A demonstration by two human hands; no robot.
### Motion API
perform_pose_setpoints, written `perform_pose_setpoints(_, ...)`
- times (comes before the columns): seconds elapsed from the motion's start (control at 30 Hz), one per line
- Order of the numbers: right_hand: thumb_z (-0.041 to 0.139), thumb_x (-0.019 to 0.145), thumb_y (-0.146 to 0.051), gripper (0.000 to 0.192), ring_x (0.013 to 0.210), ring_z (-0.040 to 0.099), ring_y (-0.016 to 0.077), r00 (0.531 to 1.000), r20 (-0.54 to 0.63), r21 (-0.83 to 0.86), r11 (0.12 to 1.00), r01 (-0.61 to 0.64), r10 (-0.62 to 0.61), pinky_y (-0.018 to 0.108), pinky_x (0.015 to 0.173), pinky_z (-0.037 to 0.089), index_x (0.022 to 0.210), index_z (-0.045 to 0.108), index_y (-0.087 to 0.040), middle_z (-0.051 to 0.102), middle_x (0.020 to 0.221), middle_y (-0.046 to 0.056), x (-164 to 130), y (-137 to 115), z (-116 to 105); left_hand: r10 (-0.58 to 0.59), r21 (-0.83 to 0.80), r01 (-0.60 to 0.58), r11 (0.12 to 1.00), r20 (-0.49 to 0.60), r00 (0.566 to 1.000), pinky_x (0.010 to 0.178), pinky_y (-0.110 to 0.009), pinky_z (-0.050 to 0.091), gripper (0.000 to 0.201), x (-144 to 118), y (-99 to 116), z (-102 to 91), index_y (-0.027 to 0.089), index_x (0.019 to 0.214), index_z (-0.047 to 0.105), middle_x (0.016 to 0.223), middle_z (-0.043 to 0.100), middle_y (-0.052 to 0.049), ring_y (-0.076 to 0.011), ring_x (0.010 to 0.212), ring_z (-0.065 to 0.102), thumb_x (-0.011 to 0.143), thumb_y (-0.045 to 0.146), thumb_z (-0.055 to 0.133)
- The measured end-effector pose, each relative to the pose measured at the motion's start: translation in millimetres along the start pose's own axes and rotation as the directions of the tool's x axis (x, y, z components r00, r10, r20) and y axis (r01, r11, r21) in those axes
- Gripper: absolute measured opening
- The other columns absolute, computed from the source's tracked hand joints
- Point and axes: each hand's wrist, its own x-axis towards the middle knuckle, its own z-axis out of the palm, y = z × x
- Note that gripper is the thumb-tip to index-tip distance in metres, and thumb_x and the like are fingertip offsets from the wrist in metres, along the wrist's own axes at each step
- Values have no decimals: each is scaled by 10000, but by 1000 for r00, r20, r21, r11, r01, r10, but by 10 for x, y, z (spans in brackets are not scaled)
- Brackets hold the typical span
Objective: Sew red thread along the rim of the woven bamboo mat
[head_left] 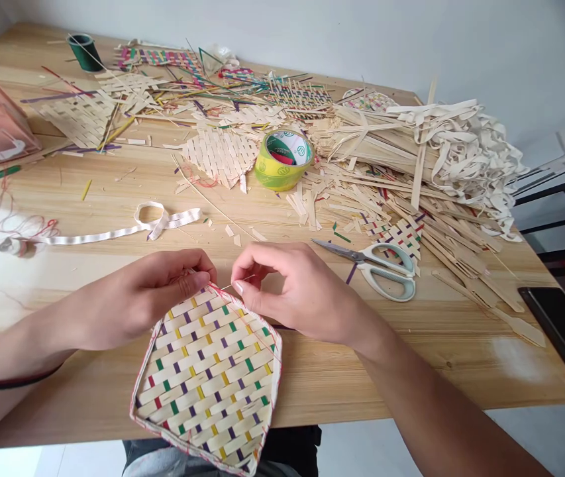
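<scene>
Wooden table [88,199] spreads under our work. Nearest us, the woven mat [210,374] overhangs its front edge; our left hand [157,295] pinches the mat's far corner, our right hand [287,288] pinches a thin needle just beside that corner. Beyond the mat lie scissors [381,265], then tape roll [283,159].

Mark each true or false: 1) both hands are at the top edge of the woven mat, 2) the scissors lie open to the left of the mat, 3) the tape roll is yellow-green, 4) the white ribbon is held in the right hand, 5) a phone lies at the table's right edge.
1) True: the left hand pinches the top corner of the woven mat and the right hand is beside it.
2) False: the scissors lie to its right.
3) True: tape roll.
4) False: the white ribbon lies loose on the table.
5) True: phone.
</scene>
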Motion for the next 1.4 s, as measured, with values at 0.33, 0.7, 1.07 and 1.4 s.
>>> perform_pose_setpoints(0.33,663,878,-61,124,736,665,121,1000,-19,-12,1000,18,-18,231,686,514,835,670,-177,718,805,-9,-10,-12,53,-1,-15,1,1000,1,1000,797,-257,491,361,0,13,19,246,1081,654,981,696,7,-188,925,638,1080,556,468)
perform_pose_setpoints(0.7,687,954,-130,84,740,677,120,999,-45,29,999,17,-16,234,706,530,884,704,-174,738,823,-3,-1,-28,90,-24,-81,23,996,-13,1000,712,-237,486,407,11,62,37,222,965,640,872,617,10,-163,802,576,1049,592,493)
perform_pose_setpoints(1.07,650,998,-188,95,721,640,109,999,4,125,991,-41,41,221,689,517,911,686,-176,715,814,-10,19,-25,66,-39,3,39,999,-17,999,644,-211,465,407,-9,82,33,211,980,632,852,625,5,-160,763,571,1017,603,530)
perform_pose_setpoints(1.4,644,952,-166,68,689,636,114,994,50,202,973,-110,102,229,650,504,892,634,-198,682,763,-30,1,-7,61,-55,-72,55,996,2,998,534,-183,400,405,-4,47,44,211,942,579,764,561,25,-125,651,479,999,612,586)
